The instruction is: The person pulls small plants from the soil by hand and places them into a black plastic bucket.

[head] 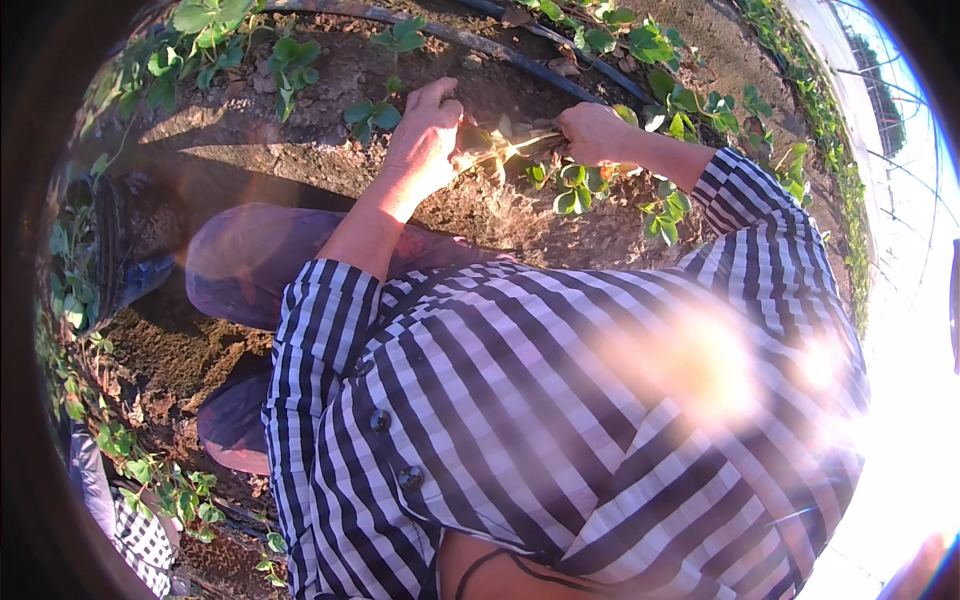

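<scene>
My left hand [424,142] is over the soil bed, its fingers curled at one end of a bunch of dry, pale leaves and stems [499,146]. At the other end my right hand [596,135] is closed around the brown stems. The bunch stretches between both hands, just above the ground, and glare washes out part of it. Green strawberry plants [574,191] grow right below my right hand. A small strawberry plant [373,116] stands to the left of my left hand. My fingertips are partly hidden.
Black drip hoses [517,56] run along the bed beyond my hands. My bent knees [247,259] are at the left, beside a dark container [112,247] whose kind is unclear. More strawberry plants [169,491] line the lower left, near checked fabric [142,551]. Plastic sheeting [840,112] rises at right.
</scene>
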The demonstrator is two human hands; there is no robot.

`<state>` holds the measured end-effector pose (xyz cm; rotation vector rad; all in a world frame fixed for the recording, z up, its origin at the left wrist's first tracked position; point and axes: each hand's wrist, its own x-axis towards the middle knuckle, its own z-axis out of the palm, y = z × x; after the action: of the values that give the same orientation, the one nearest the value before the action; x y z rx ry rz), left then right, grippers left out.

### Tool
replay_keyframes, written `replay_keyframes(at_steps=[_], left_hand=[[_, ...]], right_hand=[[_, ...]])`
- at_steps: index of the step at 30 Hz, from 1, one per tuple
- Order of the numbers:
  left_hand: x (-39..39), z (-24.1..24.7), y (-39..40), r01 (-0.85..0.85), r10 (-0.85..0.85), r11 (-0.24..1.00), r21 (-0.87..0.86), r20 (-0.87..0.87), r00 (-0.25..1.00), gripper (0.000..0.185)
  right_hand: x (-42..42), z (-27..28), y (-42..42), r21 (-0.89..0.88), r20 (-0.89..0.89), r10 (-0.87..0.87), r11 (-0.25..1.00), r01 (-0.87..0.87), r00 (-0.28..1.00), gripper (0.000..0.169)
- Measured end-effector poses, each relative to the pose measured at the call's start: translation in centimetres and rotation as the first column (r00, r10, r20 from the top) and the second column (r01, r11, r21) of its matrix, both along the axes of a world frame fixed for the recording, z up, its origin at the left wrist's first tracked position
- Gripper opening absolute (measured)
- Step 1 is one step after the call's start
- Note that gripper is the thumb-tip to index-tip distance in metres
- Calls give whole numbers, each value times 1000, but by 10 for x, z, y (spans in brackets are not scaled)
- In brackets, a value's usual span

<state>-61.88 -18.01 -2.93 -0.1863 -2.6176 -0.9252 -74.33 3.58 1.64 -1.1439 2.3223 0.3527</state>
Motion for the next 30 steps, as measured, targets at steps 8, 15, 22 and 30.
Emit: replay_keyframes(at_steps=[8,15,22,30], left_hand=[[3,4,3,4,-5,1000,-15,-80,997,17],[49,72,-9,130,-118,988,82,-139,983,31],[162,139,-97,-324,358,927,191,-191,914,14],[241,135,-177,-674,745,666,319,-308,591,9]], right_hand=[[-84,33,-11,-429,-304,-370,876,220,878,15],[-66,95,-71,-789,543,-183,224,573,820,15],[-35,142,-191,-963,251,138,-65,262,958,15],[21,287,-355,-599,-765,-130,-214,-771,630,33]])
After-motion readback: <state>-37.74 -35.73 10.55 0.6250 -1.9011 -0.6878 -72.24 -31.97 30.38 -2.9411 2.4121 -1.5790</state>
